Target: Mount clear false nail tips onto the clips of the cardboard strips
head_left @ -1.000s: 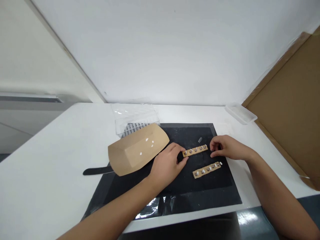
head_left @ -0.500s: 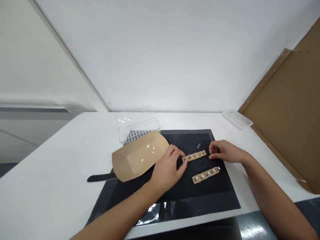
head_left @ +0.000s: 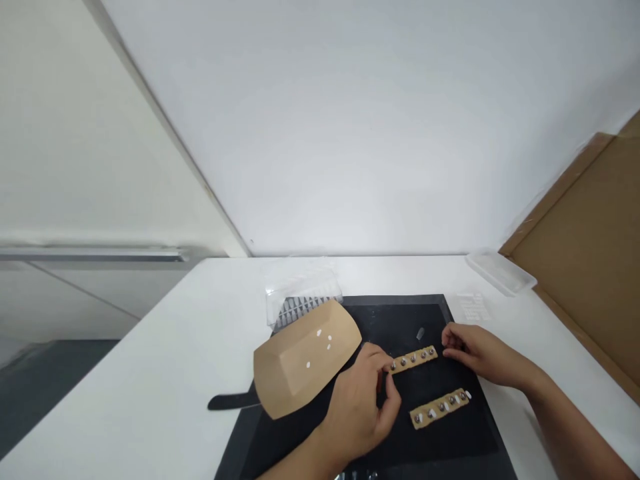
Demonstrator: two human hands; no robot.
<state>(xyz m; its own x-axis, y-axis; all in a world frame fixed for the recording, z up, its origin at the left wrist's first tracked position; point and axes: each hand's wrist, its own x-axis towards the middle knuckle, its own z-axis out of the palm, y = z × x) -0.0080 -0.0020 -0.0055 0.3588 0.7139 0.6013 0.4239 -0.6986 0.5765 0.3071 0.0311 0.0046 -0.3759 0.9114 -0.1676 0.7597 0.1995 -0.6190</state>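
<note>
My left hand (head_left: pixel 363 400) is at the left end of the upper cardboard strip (head_left: pixel 418 359). Its index fingertip touches that end, and the thumb tip lies just below the strip's edge. Small round metal studs and white bits sit along this strip. A second, similar cardboard strip (head_left: pixel 440 408) lies nearer to me on the black mat (head_left: pixel 400 327). Right of the upper strip, apart from it, my right hand (head_left: pixel 473 350) has curled fingers with the thumb close to them; whatever they may pinch is hidden. A small translucent grey piece (head_left: pixel 421 333) rests above the upper strip.
A brown paper tray (head_left: pixel 280 383) with several white bits stands left of my left hand. Under it sticks out a dark flat handle (head_left: pixel 231 401). Behind are a clear plastic box (head_left: pixel 305 307) of grey pointed pieces and, back right, a translucent tray (head_left: pixel 503 273). Cardboard (head_left: pixel 590 247) rises at the right.
The view has tilted up, so everything sits lower and further right. My left thumb has drawn down a little from the index finger. The right hand remains curled beside the strip.
</note>
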